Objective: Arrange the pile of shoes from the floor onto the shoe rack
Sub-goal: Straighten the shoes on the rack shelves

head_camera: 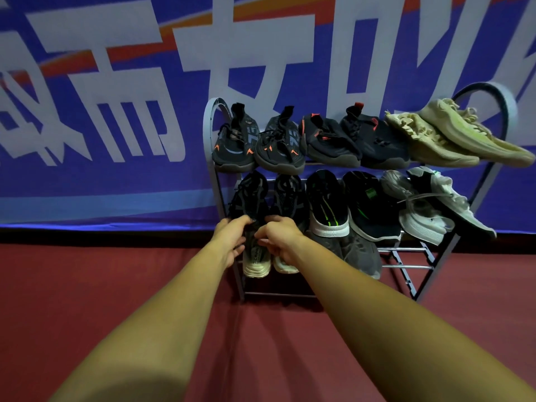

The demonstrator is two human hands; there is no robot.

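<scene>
Seemingly, left hand (230,242) and right hand (280,237) clasp pale-soled shoes (256,265).

The left hand (230,242) and right hand (280,237) each grip one shoe of a pale-soled pair (256,264) on the shoe rack (207,132). Black shoes (251,195) sit just above the hands; grey shoes (359,253) lie just right of the right hand.

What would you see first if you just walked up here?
The left hand and right hand grip cream-soled shoes on the third shelf, at the left of the shoe rack. A pale yellow pair juts off the top right end, before a blue banner with huge white characters.
</scene>
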